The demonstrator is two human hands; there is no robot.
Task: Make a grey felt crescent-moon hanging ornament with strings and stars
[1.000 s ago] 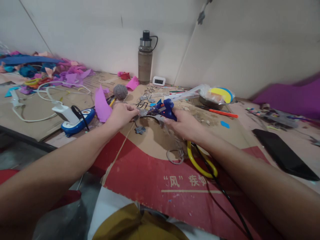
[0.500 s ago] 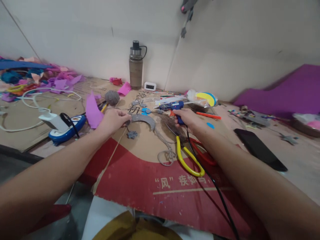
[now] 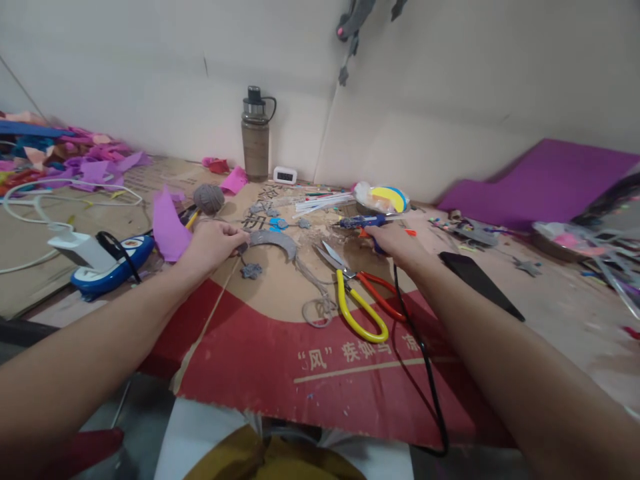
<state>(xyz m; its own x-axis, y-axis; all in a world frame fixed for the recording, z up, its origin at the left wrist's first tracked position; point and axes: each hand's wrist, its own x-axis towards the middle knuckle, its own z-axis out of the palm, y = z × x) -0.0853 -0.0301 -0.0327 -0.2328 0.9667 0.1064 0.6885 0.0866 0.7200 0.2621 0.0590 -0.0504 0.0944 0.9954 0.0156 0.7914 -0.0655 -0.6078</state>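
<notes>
My left hand [image 3: 213, 241] pinches the left end of a grey curved felt piece [image 3: 274, 241] that lies on the cardboard sheet [image 3: 280, 347]. A small grey felt flower [image 3: 251, 271] sits just below it. My right hand [image 3: 395, 240] is closed round the handle of a blue glue gun [image 3: 361, 221], held low over the table to the right of the felt piece, nozzle pointing left. Its black cord [image 3: 425, 360] trails toward me. Scissors with one yellow and one red handle [image 3: 355, 293] lie between my arms.
A brown water bottle [image 3: 255, 133], a small white clock [image 3: 285, 175] and a grey yarn ball [image 3: 209, 198] stand at the back. Purple felt scraps [image 3: 167, 223], a blue-and-white device [image 3: 107, 263], a metal bowl with coloured pieces [image 3: 383, 199], a black phone [image 3: 477, 283] and a purple sheet [image 3: 545, 180] surround the work area.
My right hand has carried the glue gun away from the felt piece to the right and lowered it. The scissors came into view. My left hand kept its hold.
</notes>
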